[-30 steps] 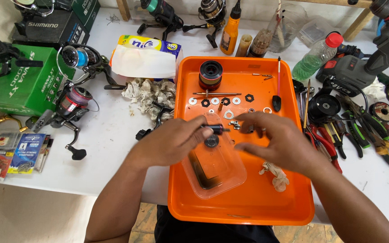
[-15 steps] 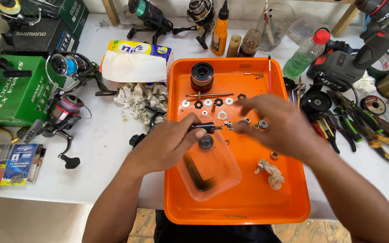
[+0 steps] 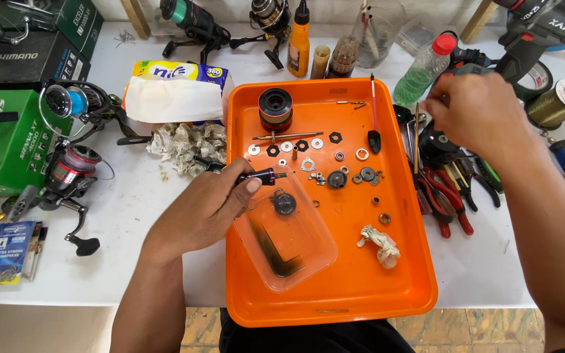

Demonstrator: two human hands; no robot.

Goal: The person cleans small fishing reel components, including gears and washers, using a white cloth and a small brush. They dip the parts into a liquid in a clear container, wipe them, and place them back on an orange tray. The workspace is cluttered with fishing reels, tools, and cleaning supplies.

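Since a second ago the right hand [image 3: 475,111] has left the middle of the orange plastic tray [image 3: 335,287] and gone out past its right edge, where it now hovers over the heap of red-handled pliers and cutters [image 3: 449,193] on the white table [image 3: 138,216]; its fingers are curled downward, and whether they pinch anything cannot be told. The left hand [image 3: 207,209] has stayed at the tray's left rim, thumb and fingers closed around a short black cylindrical part with a thin metal pin [image 3: 261,176], held level just above the clear plastic tub [image 3: 289,238].

That tub lies inside the tray with a dark oily film at its bottom and a small round black gear piece [image 3: 284,204] resting in it. Beyond it, a row of silver and black washers [image 3: 293,146], a thin metal shaft [image 3: 287,136] and a few bearings lie spread apart, with a black-and-red spool [image 3: 275,109] upright at the tray's far side and a soiled rag scrap [image 3: 379,244] nearer.

Judging by this layout, the reel seems fully stripped and cleaning of parts under way; reassembly looks not yet begun.
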